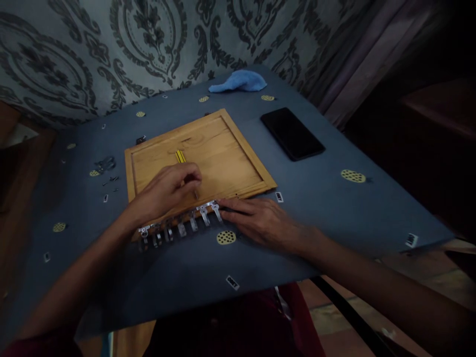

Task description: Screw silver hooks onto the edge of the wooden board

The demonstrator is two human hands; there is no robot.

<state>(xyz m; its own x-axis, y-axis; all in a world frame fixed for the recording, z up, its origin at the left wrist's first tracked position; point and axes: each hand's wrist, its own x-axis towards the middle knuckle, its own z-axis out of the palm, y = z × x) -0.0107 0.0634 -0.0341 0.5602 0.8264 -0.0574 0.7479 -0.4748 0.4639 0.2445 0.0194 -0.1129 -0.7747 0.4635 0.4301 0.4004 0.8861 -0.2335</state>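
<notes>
A square wooden board [226, 148] with a raised frame lies on the blue table [334, 208]. Along its near edge runs a metal rack of several hooks [182, 227]. My left hand [167, 191] rests on the board with its fingers curled round a yellow-and-black handled tool [180, 156], whose tip points down at the near edge. My right hand [256, 218] lies flat on the table, its fingers stretched out and touching the right end of the hook rack.
A black phone [292, 133] lies right of the board and a blue cloth [238, 81] at the far edge. Small screws and metal parts [107, 171] sit left of the board. Patterned wallpaper stands behind; the table's right and near edges drop to the floor.
</notes>
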